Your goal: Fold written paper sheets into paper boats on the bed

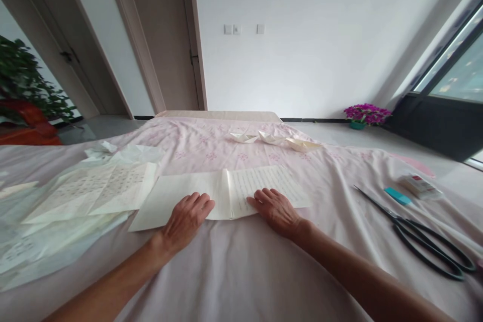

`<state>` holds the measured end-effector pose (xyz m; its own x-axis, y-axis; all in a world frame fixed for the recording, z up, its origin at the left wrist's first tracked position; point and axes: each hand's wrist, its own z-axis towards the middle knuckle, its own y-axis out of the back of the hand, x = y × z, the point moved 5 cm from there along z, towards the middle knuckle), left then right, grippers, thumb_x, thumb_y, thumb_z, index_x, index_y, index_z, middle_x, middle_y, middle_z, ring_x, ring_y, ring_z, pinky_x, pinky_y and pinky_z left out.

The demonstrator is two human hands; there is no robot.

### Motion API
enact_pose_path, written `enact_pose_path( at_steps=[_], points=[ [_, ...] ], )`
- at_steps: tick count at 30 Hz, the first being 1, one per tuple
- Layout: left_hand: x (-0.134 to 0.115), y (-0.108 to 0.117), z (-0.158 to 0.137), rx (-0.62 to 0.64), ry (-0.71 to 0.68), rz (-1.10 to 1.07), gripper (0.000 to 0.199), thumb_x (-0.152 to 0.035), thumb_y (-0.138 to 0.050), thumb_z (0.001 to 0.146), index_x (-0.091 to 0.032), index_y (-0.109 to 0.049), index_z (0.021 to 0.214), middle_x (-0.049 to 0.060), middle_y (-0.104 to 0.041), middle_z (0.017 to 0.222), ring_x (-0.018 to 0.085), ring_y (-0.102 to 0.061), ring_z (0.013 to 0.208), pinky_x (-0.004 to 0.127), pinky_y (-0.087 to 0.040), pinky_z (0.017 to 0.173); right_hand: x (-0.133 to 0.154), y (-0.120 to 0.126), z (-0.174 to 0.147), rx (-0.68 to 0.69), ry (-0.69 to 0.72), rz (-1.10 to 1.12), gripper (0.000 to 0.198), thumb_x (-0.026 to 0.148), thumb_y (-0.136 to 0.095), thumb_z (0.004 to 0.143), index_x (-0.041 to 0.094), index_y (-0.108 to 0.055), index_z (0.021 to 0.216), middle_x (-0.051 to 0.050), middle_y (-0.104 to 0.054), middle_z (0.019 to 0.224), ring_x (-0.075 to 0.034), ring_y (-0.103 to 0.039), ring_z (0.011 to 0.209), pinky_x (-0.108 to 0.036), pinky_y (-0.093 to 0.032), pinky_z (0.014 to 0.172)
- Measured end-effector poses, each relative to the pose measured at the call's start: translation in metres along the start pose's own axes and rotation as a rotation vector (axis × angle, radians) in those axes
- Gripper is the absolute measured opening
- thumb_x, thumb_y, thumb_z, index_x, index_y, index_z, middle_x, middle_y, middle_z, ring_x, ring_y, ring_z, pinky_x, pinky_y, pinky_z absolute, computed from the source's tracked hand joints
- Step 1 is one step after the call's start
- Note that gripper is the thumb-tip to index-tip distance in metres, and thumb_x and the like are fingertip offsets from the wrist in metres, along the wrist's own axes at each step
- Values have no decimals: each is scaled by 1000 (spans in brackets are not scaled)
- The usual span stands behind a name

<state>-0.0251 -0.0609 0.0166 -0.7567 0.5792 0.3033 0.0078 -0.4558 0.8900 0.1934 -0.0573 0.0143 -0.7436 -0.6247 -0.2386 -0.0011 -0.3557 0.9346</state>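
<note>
A wide cream paper sheet [226, 188] lies spread on the cloth in front of me, with a raised crease down its middle. Rows of writing or print cover its right half; the left half looks blank. My left hand [189, 216] rests on the near part of the left half, fingers bent and thumb apart. On the right half, my right hand [274, 209] lies with its fingers on the paper and its thumb toward the crease. Beyond the sheet stand three folded paper boats [272, 138] in a row.
Creased printed papers [94, 188] lie at the left, over thinner crumpled sheets [68, 249]. To the right are black-handled scissors [411, 234], a blue eraser-like block [397, 195] and a small white pack [419, 186]. A pink patterned cloth [234, 271] covers the surface.
</note>
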Motion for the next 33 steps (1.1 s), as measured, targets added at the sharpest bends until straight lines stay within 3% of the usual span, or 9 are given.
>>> enact_pose_path(
  at_steps=[4,9,13,15,19,22,29,33],
  points=[
    [-4,-3,-2,15,94,-93,38,-1,-41,84,-23,-55,112,4,-56,96,20,-53,85,34,-45,74,14,4,6,4,-68,133,31,15,-43,92,20,-52,122,-9,-57,105,-20,-46,90,-33,-33,74],
    [-4,-2,-2,89,155,-123,42,-1,-48,78,-23,-57,112,5,-56,96,20,-55,85,33,-45,74,37,7,18,40,-102,324,36,11,-44,90,23,-52,123,-7,-58,109,-20,-47,95,-32,-33,79],
    [6,4,1,121,179,-210,28,-26,-64,78,-24,-60,106,5,-59,97,24,-56,93,39,-44,83,41,2,19,63,-129,364,36,12,-41,92,26,-53,122,-6,-58,109,-19,-48,96,-32,-32,80],
    [9,4,9,126,140,-304,36,-41,-65,78,-24,-60,109,5,-62,106,24,-55,102,40,-41,91,40,2,19,70,-114,366,36,12,-41,92,27,-54,122,-6,-58,111,-19,-47,98,-32,-32,81],
    [3,-12,33,150,-42,-408,46,-48,-45,91,-28,-47,133,4,-43,144,24,-33,135,41,-28,108,38,3,18,84,-96,370,37,13,-44,91,28,-55,122,-6,-56,117,-19,-47,104,-33,-33,86],
    [-4,-38,44,188,-58,-391,49,-49,-32,96,-29,-41,139,5,-35,150,23,-28,139,43,-25,111,35,5,11,104,-113,383,41,12,-45,89,28,-52,126,-6,-55,124,-20,-46,111,-35,-32,93],
    [-9,-73,38,67,-4,-298,50,-42,-31,96,-24,-38,142,6,-36,149,23,-31,137,43,-27,109,12,33,-51,166,-197,460,54,6,-46,77,26,-53,127,-3,-57,129,-17,-50,117,-32,-36,96],
    [-9,-80,34,-12,7,-275,50,-38,-33,94,-23,-43,140,7,-40,146,27,-36,135,48,-31,106,-32,51,-120,120,-495,418,50,7,-42,80,25,-58,123,-2,-63,120,-16,-57,108,-28,-41,92]
  ],
)
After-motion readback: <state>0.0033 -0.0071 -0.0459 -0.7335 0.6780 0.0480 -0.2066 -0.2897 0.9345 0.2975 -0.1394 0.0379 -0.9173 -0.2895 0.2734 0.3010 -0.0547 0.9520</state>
